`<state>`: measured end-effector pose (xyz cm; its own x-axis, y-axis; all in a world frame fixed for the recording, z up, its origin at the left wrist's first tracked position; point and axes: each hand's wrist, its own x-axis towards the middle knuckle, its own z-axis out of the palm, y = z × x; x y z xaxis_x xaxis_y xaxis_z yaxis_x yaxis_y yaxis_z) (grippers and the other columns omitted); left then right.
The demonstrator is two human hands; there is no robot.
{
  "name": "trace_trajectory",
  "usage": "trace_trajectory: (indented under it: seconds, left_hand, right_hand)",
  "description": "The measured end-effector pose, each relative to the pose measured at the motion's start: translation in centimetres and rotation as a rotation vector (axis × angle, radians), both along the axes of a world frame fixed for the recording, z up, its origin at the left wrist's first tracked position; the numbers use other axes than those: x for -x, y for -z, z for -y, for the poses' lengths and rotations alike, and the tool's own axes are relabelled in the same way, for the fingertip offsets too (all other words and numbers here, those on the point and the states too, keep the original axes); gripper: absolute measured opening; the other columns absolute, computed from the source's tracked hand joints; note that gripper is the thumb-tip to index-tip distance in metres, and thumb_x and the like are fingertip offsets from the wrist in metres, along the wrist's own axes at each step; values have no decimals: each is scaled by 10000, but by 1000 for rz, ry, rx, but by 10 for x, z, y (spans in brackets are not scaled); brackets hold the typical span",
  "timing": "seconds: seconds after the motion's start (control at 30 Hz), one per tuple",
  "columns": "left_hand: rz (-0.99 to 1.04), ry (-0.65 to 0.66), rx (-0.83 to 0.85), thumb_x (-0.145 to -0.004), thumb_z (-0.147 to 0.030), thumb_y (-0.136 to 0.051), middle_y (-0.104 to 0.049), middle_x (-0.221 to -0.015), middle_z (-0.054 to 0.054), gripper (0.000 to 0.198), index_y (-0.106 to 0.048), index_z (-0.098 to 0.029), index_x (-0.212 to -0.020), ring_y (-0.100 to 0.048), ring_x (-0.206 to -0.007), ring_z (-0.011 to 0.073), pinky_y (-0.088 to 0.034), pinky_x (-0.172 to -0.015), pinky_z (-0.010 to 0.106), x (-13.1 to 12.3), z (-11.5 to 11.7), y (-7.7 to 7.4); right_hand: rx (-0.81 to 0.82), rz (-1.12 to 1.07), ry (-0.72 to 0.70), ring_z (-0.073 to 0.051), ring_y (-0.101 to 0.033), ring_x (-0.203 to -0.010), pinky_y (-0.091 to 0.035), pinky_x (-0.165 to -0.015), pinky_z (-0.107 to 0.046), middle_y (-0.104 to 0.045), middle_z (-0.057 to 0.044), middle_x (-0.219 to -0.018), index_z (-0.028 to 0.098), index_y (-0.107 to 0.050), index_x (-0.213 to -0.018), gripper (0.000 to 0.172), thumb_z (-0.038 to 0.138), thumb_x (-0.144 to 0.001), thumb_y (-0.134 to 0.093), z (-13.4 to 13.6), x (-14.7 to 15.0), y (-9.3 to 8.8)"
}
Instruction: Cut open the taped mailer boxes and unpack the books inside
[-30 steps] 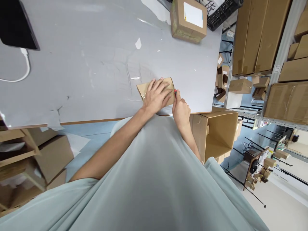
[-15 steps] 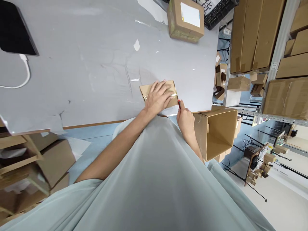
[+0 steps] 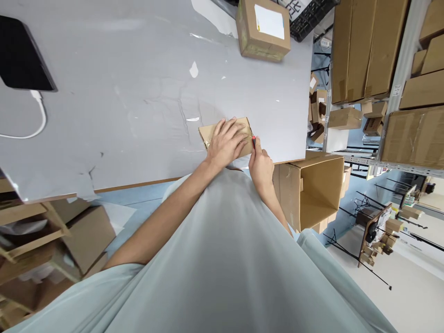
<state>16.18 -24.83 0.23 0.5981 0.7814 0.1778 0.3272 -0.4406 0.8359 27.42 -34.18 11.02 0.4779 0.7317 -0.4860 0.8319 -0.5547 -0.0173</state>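
Observation:
A small flat cardboard box (image 3: 207, 132) lies near the front edge of the table, with shiny clear tape on it. My left hand (image 3: 226, 141) rests flat on top of the box, fingers stretched out and slightly spread, pressing it down. Wrapped round a red and black utility knife (image 3: 254, 140), my right hand (image 3: 261, 166) is at the box's right end, index finger laid along the handle. The knife's tip meets the box's right edge; the blade itself is too small to make out clearly.
The grey table (image 3: 138, 115) carries a taped carton (image 3: 265, 34) with a white label, a black phone (image 3: 24, 55) on a white cable, and paper scraps. A large open carton (image 3: 319, 189) stands beyond the front right edge. Shelves of cartons (image 3: 412, 134) rise at right.
My right hand and the knife have shifted slightly left and up along the box's right end. My left hand stays on the box. The whole view has turned a little.

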Motion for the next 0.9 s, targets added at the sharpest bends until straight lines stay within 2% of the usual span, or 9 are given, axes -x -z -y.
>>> trace_trajectory:
  seconds: [0.2, 0.37, 0.6, 0.7, 0.77, 0.83, 0.9]
  left_hand:
    - [-16, -4, -11, -1141, -470, -540, -721, -1575, 95, 361, -834, -325, -1291, -470, -1680, 368, -253, -1437, 718, -1, 2, 0]
    - [-30, -8, -23, -1145, -461, -544, -720, -1575, 97, 347, -830, -316, -1278, -480, -1674, 364, -261, -1435, 711, -1, 2, 1]
    - [-37, 3, -28, -1152, -496, -523, -716, -1579, 96, 369, -827, -312, -1252, -476, -1678, 372, -247, -1432, 718, 0, 0, 1]
    - [-57, 9, -42, -1153, -500, -516, -715, -1583, 101, 376, -815, -316, -1289, -478, -1679, 371, -257, -1428, 710, 2, -1, 1]
    - [-68, 7, -47, -1149, -507, -523, -710, -1589, 113, 385, -792, -314, -1344, -491, -1672, 372, -270, -1426, 700, 5, -1, 0]
    - [-76, -20, -45, -1145, -522, -528, -690, -1610, 137, 420, -751, -303, -1425, -512, -1655, 373, -290, -1423, 687, 9, -1, 1]
    - [-86, -72, -45, -1143, -534, -523, -658, -1640, 171, 479, -697, -279, -1509, -529, -1640, 376, -317, -1416, 671, 18, 0, 2]
  right_hand:
    - [-23, 34, -2, -303, -801, -1080, -639, -981, -447, -763, -190, -1289, 220, -176, -1879, 695, 206, -1195, -296, -8, 8, -6]
    - [40, 68, -14, -305, -818, -1100, -631, -1002, -437, -783, -190, -1275, 230, -303, -1850, 681, 124, -1177, -306, -9, 7, -18]
    - [112, 23, 19, -318, -813, -1129, -630, -965, -418, -811, -199, -1282, 179, -382, -1803, 628, 157, -1180, -304, 9, 1, -34]
    - [117, -32, 6, -314, -814, -1095, -617, -963, -403, -834, -170, -1234, 201, -416, -1788, 610, 184, -1180, -366, 18, -3, -48]
    - [59, -72, 13, -311, -816, -1057, -608, -958, -398, -841, -147, -1231, 242, -416, -1791, 607, 228, -1184, -402, 28, -10, -53]
    - [-80, -98, 59, -317, -814, -1063, -599, -961, -399, -833, -147, -1292, 260, -420, -1784, 596, 293, -1189, -418, 37, -24, -45]
    - [-236, -127, 134, -330, -805, -1104, -594, -968, -399, -824, -170, -1317, 217, -522, -1699, 544, 378, -1185, -452, 38, -45, -21]
